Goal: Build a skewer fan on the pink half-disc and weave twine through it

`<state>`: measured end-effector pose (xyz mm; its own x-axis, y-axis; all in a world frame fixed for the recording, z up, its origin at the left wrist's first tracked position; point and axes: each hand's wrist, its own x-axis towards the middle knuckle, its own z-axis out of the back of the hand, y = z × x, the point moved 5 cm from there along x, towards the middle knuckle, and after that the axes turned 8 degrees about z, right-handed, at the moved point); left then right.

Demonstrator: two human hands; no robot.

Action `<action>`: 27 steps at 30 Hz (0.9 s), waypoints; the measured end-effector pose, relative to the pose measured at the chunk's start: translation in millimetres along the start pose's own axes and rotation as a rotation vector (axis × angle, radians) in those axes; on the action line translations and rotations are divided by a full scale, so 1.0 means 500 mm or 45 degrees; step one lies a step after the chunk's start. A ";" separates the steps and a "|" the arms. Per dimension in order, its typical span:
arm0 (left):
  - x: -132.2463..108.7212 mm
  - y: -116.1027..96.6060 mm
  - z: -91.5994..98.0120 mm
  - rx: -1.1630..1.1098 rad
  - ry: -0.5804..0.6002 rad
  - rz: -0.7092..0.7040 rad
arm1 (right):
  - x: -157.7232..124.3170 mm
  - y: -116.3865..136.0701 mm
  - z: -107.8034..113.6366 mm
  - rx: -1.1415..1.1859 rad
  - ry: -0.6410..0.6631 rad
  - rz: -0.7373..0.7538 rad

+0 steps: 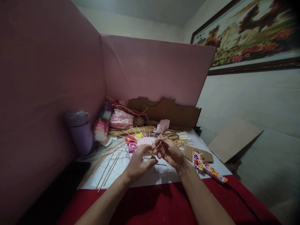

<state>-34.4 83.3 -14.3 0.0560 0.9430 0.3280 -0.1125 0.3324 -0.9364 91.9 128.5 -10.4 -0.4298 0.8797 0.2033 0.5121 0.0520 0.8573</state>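
Observation:
A round disc (pixel 144 141), pale with pink dots, lies on the table with thin sticks (pixel 119 140) spreading outward from its edge. My left hand (pixel 140 162) is at the near side of the disc, thumb and fingers apart; whether its fingertips touch the rim is hidden. Just to the right, my right hand (pixel 170 153) has its fingers curled together in a pinch around a thin brown cord, which is hard to make out. Red, yellow and magenta packets (pixel 132 147) show beside and behind the disc.
Loose sticks (pixel 109 172) lie at left, near a purple lidded bin (pixel 81 132). A flower-patterned glue gun (pixel 208 168) with a black cable and a cardboard piece (pixel 187 152) are at right. Behind are a twine ball (pixel 138 121), dotted fabric (pixel 122 118) and torn cardboard (pixel 168 113).

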 end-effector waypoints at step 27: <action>0.033 0.055 0.054 -1.249 -0.186 0.713 | -0.030 0.023 -0.016 -1.692 -0.434 0.958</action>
<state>-63.2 108.6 -31.2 0.1186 0.9693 -0.2155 0.7430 -0.2306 -0.6283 98.6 112.1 0.3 -0.1103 0.5819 0.8058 -0.5542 -0.7090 0.4361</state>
